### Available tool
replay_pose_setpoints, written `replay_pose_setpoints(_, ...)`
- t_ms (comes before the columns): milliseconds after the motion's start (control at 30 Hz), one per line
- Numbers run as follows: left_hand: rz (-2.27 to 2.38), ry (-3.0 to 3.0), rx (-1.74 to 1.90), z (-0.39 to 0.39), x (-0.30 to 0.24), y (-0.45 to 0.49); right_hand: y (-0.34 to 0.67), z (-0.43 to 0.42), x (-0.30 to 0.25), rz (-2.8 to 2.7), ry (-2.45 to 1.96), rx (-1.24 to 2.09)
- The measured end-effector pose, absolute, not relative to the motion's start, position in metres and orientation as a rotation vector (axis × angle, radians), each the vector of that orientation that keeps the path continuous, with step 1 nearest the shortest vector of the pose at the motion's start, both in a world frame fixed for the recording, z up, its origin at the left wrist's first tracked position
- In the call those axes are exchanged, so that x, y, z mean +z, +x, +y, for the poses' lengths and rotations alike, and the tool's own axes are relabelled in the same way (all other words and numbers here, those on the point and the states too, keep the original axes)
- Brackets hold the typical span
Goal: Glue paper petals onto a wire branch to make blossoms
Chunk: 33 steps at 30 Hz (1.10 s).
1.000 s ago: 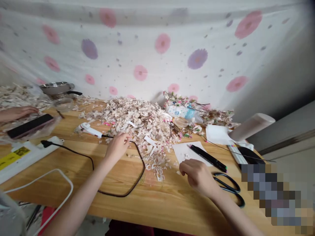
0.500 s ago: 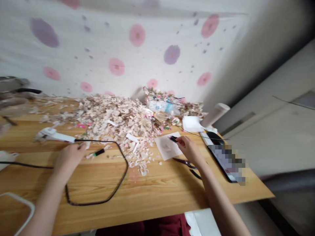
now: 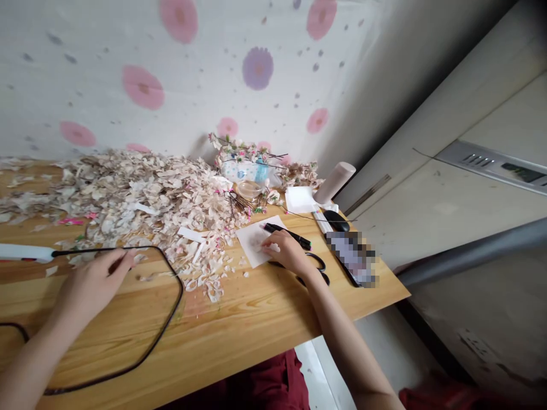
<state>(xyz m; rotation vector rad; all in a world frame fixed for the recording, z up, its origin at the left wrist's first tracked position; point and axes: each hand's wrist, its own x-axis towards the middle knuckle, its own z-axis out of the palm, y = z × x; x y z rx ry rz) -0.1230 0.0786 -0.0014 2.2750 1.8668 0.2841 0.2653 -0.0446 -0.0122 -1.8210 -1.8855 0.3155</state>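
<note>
My left hand (image 3: 96,279) lies on the wooden table with its fingers apart, holding nothing, inside a loop of black cable (image 3: 171,310). The cable runs from a white corded tool (image 3: 21,252) at the left edge. My right hand (image 3: 284,253) rests on a sheet of white paper (image 3: 252,245), touching or just below a black marker pen (image 3: 287,234). Whether it grips the pen is hidden. Black-handled scissors (image 3: 318,267) lie partly under that wrist. A large heap of pale fabric petals (image 3: 128,199) spreads beyond both hands.
A small glass bowl (image 3: 248,189), a patterned packet (image 3: 241,169) and blossom sprigs (image 3: 299,175) stand at the back. A white paper pad (image 3: 300,199), beige cylinder (image 3: 334,182), black oval object (image 3: 336,221) and blurred phone (image 3: 352,259) lie right, near the table's right edge (image 3: 384,287).
The view has swung right, so the table sits further left in the picture. My right hand has moved onto the paper beside the marker. My left hand is further from the white tool.
</note>
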Motion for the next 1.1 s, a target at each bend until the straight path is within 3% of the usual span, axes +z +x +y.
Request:
replay_pose_setpoints(100,1.834,2.311,0.165,0.079,-0.009,-0.123,0.262,-0.046,-0.012,-1.905,-1.820,0.307)
replay_pose_setpoints(1100,1.808,2.326,0.203,0.073,-0.003,-0.118,0.238,-0.026,-0.028,-1.963,-1.895,-0.001)
